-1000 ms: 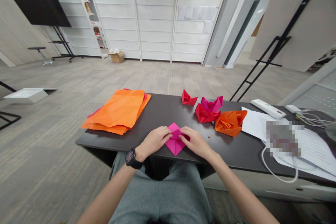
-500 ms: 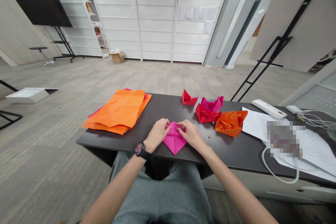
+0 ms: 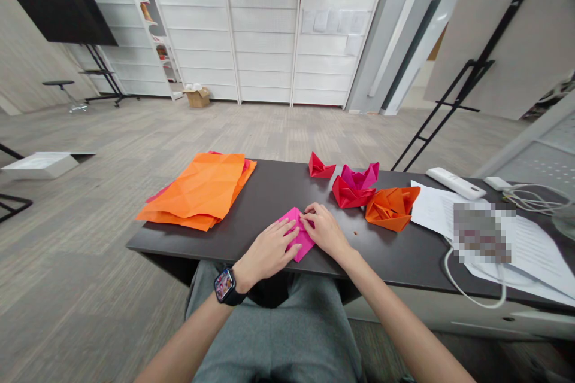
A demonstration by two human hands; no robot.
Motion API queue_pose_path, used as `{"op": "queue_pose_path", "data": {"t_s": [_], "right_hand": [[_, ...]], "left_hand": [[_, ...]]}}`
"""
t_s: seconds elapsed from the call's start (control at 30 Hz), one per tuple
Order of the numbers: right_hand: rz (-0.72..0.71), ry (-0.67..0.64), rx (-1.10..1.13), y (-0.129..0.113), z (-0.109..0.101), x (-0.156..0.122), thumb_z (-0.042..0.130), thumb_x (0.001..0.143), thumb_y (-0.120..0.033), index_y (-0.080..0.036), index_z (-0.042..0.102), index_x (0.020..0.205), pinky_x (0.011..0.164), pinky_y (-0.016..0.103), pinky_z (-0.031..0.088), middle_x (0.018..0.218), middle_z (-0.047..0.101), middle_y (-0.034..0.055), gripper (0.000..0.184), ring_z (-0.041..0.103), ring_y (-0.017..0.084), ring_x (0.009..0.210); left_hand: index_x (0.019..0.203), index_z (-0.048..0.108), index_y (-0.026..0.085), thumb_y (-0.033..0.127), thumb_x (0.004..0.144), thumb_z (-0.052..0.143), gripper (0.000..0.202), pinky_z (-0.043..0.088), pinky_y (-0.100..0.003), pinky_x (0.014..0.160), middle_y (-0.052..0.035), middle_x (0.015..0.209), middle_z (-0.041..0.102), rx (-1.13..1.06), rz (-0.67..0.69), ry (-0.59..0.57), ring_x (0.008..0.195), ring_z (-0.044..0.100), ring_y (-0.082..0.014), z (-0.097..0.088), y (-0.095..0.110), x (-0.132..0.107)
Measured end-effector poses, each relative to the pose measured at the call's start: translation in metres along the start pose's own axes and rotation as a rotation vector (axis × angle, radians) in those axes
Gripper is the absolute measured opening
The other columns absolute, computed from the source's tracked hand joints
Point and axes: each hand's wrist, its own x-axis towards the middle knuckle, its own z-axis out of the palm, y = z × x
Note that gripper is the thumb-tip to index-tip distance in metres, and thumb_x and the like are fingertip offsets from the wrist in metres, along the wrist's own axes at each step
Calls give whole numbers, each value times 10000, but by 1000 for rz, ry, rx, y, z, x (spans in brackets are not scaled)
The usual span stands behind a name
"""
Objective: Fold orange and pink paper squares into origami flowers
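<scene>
A folded piece of pink paper (image 3: pixel 306 245) lies on the dark desk in front of me, near its front edge. My left hand (image 3: pixel 269 248) rests flat across the paper's left side with the fingers spread, covering part of it. At the paper's upper right, my right hand (image 3: pixel 324 228) has thumb and fingers closed on its edge. To the right stand folded paper boats: a small red boat (image 3: pixel 320 166), a magenta boat (image 3: pixel 365 176), a red boat (image 3: pixel 350 194) touching it, and a larger orange boat (image 3: pixel 392 209).
A stack of orange and red paper sheets (image 3: pixel 202 191) lies on the desk's left end. Printed papers (image 3: pixel 532 245), a white power strip (image 3: pixel 455 184) and coiled cables (image 3: pixel 534 197) occupy the right side. The desk's front edge (image 3: pixel 179 251) is close to my lap.
My left hand has gone from pinching the pink paper's upper left edge to lying flat over its left side. The right hand stays at the upper right edge. The view has shifted slightly.
</scene>
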Motion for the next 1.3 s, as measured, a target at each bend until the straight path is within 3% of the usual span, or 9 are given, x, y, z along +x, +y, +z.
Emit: {"op": "queue_pose_path", "data": {"t_s": [0.13,0.23,0.37,0.5,0.63,0.77,0.97,1.17,1.3], "right_hand": [[-30,4,-42,-21,-8,-12,448,953,-158,-158,658,1203,1041,479,451,1256,600,144,326,545,274,1182],[-132,-98,-70,-36,-6,-32,407,961,-149,-106,535,1365,1124,437,399,1392,554,158,426,492,253,1305],[-172,-205,-120,-40,3,-51,356,971,-147,-31,359,1487,1183,422,330,1550,369,186,529,338,238,1443],[-156,-238,-141,-34,2,-52,340,991,-198,-81,332,1514,1205,425,284,1571,334,139,535,298,209,1461],[-112,-275,-170,-23,-10,-57,352,1018,-285,-118,359,1507,1183,462,317,1560,350,121,517,318,223,1452],[-91,-254,-200,-10,-21,-70,356,1028,-299,-200,325,1527,1166,532,308,1563,347,97,509,354,241,1435],[-96,-236,-166,-9,-23,-73,371,1029,-303,-231,298,1539,1180,544,264,1564,350,92,519,342,245,1441],[-67,-253,-136,-9,-22,-74,358,1037,-332,-243,266,1548,1185,554,243,1577,323,85,527,314,242,1454],[-80,-286,-102,-4,-28,-73,340,1046,-351,-251,267,1545,1186,567,234,1574,330,75,515,300,236,1459]], "left_hand": [[1409,486,128,278,995,462,441,321,-396,1184,-114,1461,524,-16,-36,-6,1387,446,-211,8,-4,-5],[1406,482,119,279,985,462,450,339,-381,1175,-123,1452,532,-27,-48,17,1368,472,-202,14,-6,-6],[1420,466,120,289,990,447,463,319,-372,1183,-120,1472,511,27,-43,24,1388,445,-196,20,-7,-9],[1441,442,89,292,1009,398,480,288,-383,1190,-137,1491,482,148,-38,35,1419,399,-211,24,-5,-11],[1423,465,70,277,1030,334,464,269,-390,1191,-140,1481,492,221,2,37,1437,367,-217,26,-6,-11],[1434,453,79,272,1038,313,462,275,-385,1191,-126,1489,485,207,9,31,1437,368,-201,19,-11,-16],[1446,451,141,234,1019,356,447,305,-450,1173,-99,1511,462,201,-97,38,1426,387,-240,-1,-25,-38],[1454,436,160,243,1024,365,443,298,-429,1184,-86,1504,476,151,-116,24,1413,409,-212,-1,-31,-41],[1392,514,174,255,1017,398,401,323,-435,1181,-78,1512,466,122,-123,48,1429,381,-223,-6,-32,-41]]}}
